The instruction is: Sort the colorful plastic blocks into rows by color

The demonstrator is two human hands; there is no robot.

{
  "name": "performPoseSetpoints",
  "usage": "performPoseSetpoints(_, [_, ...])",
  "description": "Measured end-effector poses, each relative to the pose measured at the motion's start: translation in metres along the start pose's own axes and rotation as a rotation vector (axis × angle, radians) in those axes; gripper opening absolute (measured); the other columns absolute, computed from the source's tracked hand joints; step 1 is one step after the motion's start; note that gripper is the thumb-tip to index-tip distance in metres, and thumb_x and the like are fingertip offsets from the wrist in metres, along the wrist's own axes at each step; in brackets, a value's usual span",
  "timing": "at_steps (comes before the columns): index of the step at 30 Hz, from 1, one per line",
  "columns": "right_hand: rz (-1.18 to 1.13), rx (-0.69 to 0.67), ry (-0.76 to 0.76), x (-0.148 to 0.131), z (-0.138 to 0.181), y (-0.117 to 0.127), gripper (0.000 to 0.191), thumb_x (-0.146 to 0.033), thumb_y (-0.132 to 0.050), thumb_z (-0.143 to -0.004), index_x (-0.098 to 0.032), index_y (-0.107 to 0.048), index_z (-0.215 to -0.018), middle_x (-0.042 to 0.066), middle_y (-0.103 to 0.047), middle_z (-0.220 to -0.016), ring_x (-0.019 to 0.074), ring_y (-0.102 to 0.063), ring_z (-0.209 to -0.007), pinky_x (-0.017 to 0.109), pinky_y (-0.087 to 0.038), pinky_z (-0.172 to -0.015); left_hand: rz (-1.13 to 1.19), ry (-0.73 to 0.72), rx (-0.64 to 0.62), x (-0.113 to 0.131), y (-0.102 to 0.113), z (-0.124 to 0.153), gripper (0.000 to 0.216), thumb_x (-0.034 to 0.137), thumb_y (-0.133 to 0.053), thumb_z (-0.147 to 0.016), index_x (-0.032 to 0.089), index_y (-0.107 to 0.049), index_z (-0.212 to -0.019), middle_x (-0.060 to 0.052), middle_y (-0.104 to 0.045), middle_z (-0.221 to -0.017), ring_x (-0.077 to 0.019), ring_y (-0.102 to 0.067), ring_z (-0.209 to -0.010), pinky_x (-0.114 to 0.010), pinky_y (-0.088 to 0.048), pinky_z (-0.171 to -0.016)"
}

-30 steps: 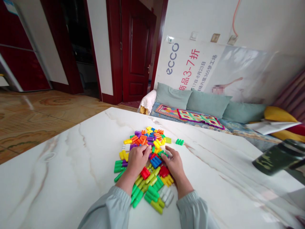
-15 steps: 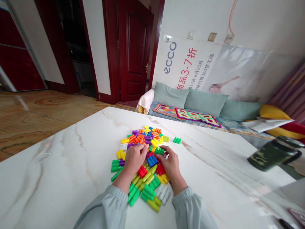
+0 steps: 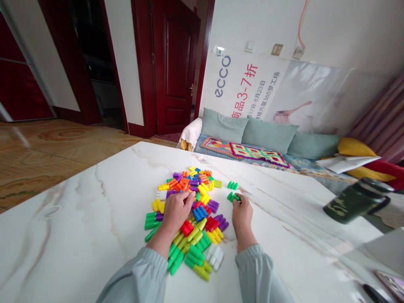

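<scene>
A pile of colourful plastic building blocks, with a blue block point(image 3: 200, 213) near its middle, is spread over the white marbled table point(image 3: 107, 219). My right hand point(image 3: 243, 215) is off the pile's right side, its fingers closed on a green block point(image 3: 232, 197) at table level. Just beyond it lies another green block point(image 3: 232, 185), apart from the pile. Over the pile's left part, my left hand point(image 3: 176, 208) has its fingers pinched together; whatever they hold is hidden. Red blocks point(image 3: 187, 228) and a purple block point(image 3: 213, 206) lie near the left hand.
A dark green mug point(image 3: 353, 202) stands at the table's right. A phone point(image 3: 391, 284) and a black object point(image 3: 375, 293) lie at the lower right. Behind the table is a sofa with grey-green cushions point(image 3: 269, 134); a dark red door point(image 3: 175, 67) stands at the back.
My right hand has moved right, away from the pile, with the green block, uncovering purple blocks. My left hand has stayed nearly in place over the pile.
</scene>
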State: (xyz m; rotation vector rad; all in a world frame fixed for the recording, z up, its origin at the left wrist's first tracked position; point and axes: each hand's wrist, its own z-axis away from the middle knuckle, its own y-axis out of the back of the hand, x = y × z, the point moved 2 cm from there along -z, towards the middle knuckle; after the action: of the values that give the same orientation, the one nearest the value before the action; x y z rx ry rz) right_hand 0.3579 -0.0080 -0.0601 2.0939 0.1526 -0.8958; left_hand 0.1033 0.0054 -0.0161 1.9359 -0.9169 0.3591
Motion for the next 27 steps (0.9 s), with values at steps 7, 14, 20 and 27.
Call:
performPoseSetpoints(7, [0.163,0.017,-0.114,0.017,-0.033,0.017,0.033,-0.017,-0.044,-0.087,-0.012,-0.065,-0.112,0.016,-0.068,-0.109,0.0268,-0.063,-0.097,0.031,-0.043,-0.076,0.011,0.007,0.004,0.001,0.000,0.000,0.044,0.039,-0.043,-0.094,0.019,-0.052,-0.056,-0.002,-0.061,-0.054,-0.0134,-0.054,-0.053,-0.028,-0.027,-0.055])
performPoseSetpoints(14, [0.257,-0.034,-0.127,0.024,-0.062,0.013,0.035,-0.017,-0.044,-0.090,-0.016,-0.063,-0.120,0.013,-0.066,-0.116,0.0233,-0.062,-0.103,0.028,-0.042,-0.079,0.020,0.027,-0.007,0.002,0.001,0.001,0.043,0.039,-0.043,-0.094,0.020,-0.054,-0.057,-0.003,-0.064,-0.056,-0.0144,-0.056,-0.055,-0.028,-0.028,-0.056])
performPoseSetpoints(20, [0.298,-0.080,-0.097,0.021,-0.063,0.007,0.037,-0.017,-0.042,-0.091,-0.020,-0.060,-0.124,0.009,-0.067,-0.116,0.0204,-0.063,-0.102,0.027,-0.043,-0.079,0.005,0.008,-0.007,0.002,0.001,0.000,0.043,0.039,-0.043,-0.094,0.020,-0.054,-0.057,-0.002,-0.062,-0.055,-0.0143,-0.055,-0.054,-0.028,-0.028,-0.056])
performPoseSetpoints(27, [0.340,-0.096,0.058,0.009,-0.063,0.013,0.049,-0.018,-0.050,-0.082,-0.019,-0.054,-0.131,0.008,-0.064,-0.123,0.0240,-0.055,-0.112,0.032,-0.043,-0.085,0.009,0.025,-0.010,0.002,0.001,0.000,0.043,0.039,-0.043,-0.094,0.020,-0.054,-0.057,-0.003,-0.062,-0.056,-0.0146,-0.054,-0.054,-0.028,-0.028,-0.055])
